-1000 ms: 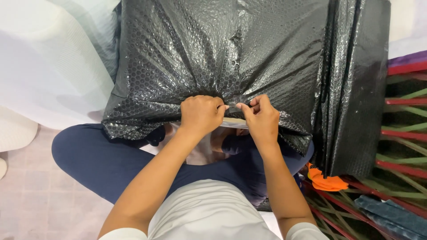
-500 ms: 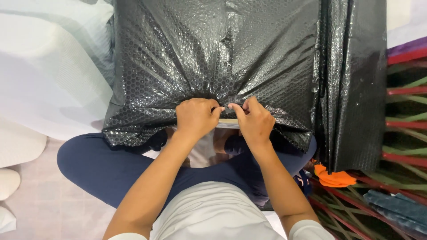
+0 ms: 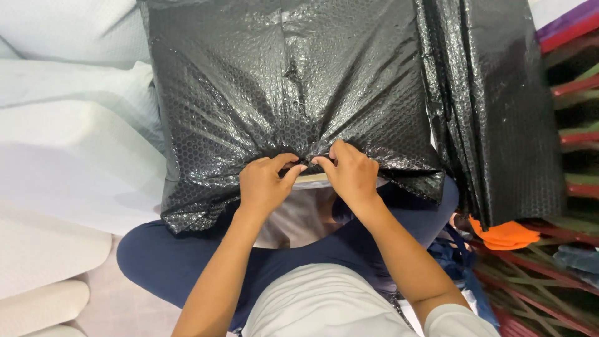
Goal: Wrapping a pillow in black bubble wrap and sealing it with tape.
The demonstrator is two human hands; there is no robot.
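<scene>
Left hand (image 3: 265, 184) and right hand (image 3: 350, 171), both pinched shut on the black bubble-wrap bundle's (image 3: 293, 87) gathered near edge; bundle extends beyond the 2 grips.

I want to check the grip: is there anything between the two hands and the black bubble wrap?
Nothing visible. The left hand and the right hand already pinch the gathered lower edge of the black bubble wrap directly, fingertips close together.

The person wears a light grey short-sleeved shirt (image 3: 324, 302) and dark navy trousers (image 3: 162, 262).
</scene>
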